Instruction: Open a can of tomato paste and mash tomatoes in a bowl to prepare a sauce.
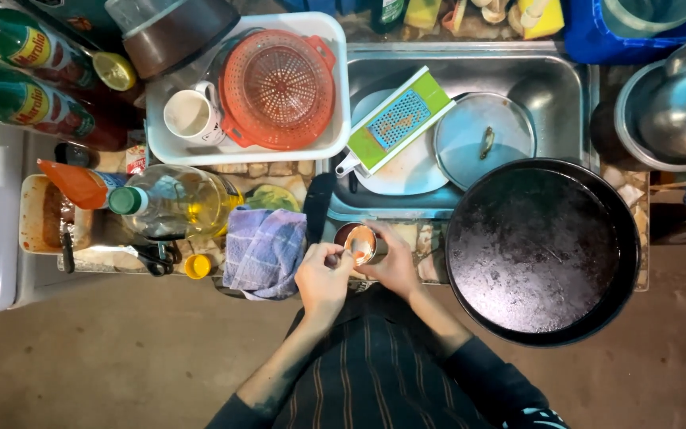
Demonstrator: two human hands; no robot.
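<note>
Beside the sink (pixel 549 75), right hand (pixel 395 266) grips a reddish-filled cup (pixel 360 243); left hand (pixel 323 278) pinches a spoon (pixel 335 257).

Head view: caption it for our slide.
Both hands hold a small cup beside a large black pan.

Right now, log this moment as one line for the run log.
left hand: on spoon handle | right hand: holding small cup | spoon in cup | purple cloth left | black pan right
</note>
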